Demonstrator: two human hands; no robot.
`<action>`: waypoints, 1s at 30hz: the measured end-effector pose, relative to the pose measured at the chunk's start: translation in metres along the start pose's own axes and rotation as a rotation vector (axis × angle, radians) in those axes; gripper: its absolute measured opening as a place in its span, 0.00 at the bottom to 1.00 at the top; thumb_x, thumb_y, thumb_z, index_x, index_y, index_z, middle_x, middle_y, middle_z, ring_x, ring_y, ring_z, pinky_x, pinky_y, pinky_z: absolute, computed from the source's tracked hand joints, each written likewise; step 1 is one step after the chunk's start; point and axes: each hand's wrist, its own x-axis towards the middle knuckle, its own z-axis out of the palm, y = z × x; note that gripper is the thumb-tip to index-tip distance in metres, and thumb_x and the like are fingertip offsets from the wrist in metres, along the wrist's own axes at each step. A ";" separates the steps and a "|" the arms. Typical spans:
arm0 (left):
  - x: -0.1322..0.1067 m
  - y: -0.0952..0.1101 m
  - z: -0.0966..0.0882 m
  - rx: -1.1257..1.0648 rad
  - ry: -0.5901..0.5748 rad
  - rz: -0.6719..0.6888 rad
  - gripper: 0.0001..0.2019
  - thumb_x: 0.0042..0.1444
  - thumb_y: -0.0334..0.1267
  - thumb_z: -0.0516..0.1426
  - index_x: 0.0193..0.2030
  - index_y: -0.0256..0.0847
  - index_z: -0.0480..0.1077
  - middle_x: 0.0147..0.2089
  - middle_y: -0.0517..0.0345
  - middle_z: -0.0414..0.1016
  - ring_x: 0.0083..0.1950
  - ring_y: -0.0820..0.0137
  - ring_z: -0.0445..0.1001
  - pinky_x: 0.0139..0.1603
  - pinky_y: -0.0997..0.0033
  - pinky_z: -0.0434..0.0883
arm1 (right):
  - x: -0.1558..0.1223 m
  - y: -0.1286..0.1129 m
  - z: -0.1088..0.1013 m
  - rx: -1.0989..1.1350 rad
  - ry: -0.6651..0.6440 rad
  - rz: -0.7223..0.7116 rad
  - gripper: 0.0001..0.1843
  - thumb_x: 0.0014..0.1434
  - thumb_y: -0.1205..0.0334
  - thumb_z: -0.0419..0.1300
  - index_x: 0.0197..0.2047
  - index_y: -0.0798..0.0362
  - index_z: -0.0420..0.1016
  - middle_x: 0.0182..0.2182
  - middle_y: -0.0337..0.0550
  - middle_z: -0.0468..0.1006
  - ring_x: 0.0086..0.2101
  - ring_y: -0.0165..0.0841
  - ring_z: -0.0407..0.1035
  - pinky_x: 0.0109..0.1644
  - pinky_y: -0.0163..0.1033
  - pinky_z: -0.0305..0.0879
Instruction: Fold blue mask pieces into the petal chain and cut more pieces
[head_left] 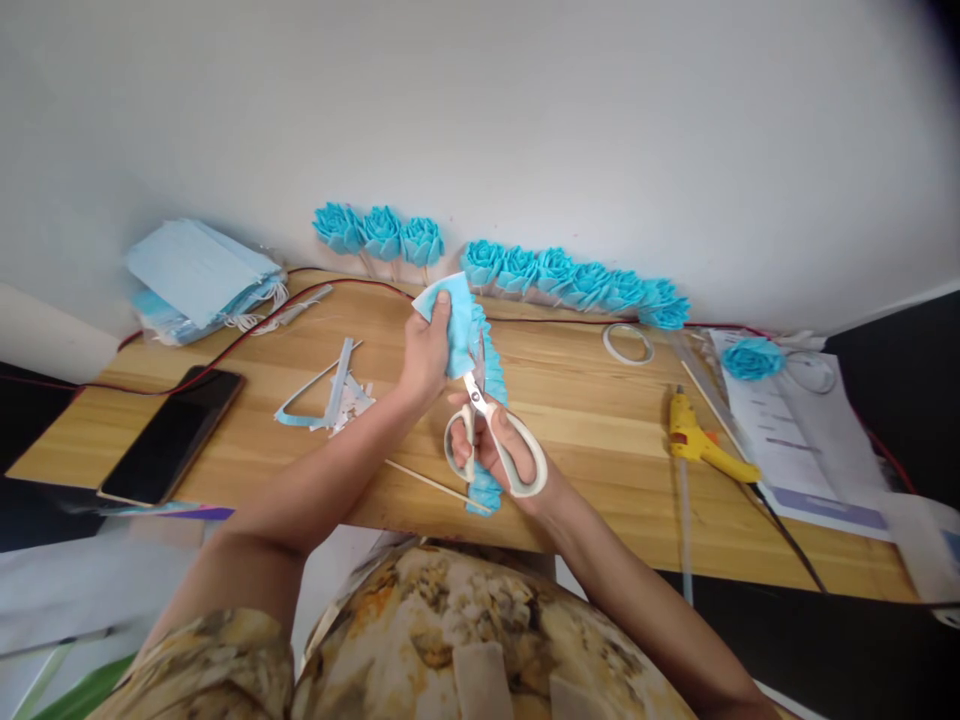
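My left hand [425, 352] pinches the top of a blue pleated mask piece [459, 325] above the wooden table [585, 420]. My right hand [495, 450] grips white-handled scissors [491, 440], fingers through the loops, with the blades reaching up into the blue material. A frilled blue strip [487, 490] hangs down from the cut to the table's front edge. A thin wooden stick [435, 482] lies just left of my right hand.
Blue fabric roses [570, 278] line the wall, one more [752, 357] on papers at right. A stack of blue masks [199, 280] and a phone [171, 436] lie left, scraps [330, 400] mid-left. A tape ring [628, 343] and a yellow glue gun [701, 442] lie right.
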 end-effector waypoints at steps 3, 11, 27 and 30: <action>0.004 0.001 -0.002 0.005 0.042 -0.023 0.17 0.61 0.50 0.61 0.30 0.40 0.68 0.23 0.64 0.67 0.25 0.75 0.66 0.27 0.77 0.65 | -0.002 -0.001 0.000 -0.018 -0.009 0.004 0.30 0.58 0.33 0.59 0.52 0.48 0.70 0.27 0.37 0.68 0.27 0.31 0.64 0.29 0.36 0.59; 0.002 0.002 0.000 -0.029 0.034 -0.058 0.16 0.60 0.48 0.62 0.29 0.40 0.68 0.22 0.64 0.66 0.24 0.75 0.67 0.27 0.77 0.66 | -0.007 0.000 -0.002 -0.018 -0.005 0.001 0.30 0.59 0.34 0.59 0.53 0.49 0.70 0.27 0.37 0.68 0.27 0.31 0.64 0.30 0.36 0.60; 0.005 -0.007 -0.002 -0.020 -0.002 -0.083 0.19 0.57 0.54 0.62 0.30 0.40 0.67 0.21 0.65 0.66 0.22 0.76 0.65 0.26 0.75 0.64 | -0.011 0.004 -0.004 0.046 -0.014 0.047 0.32 0.59 0.34 0.60 0.54 0.50 0.72 0.26 0.36 0.68 0.26 0.30 0.65 0.30 0.36 0.62; 0.008 -0.009 -0.004 -0.022 -0.006 -0.097 0.18 0.58 0.53 0.62 0.30 0.40 0.67 0.21 0.66 0.65 0.21 0.76 0.64 0.25 0.75 0.64 | -0.014 0.006 -0.002 0.055 -0.026 0.050 0.31 0.60 0.35 0.59 0.55 0.50 0.72 0.25 0.36 0.68 0.26 0.29 0.65 0.30 0.36 0.63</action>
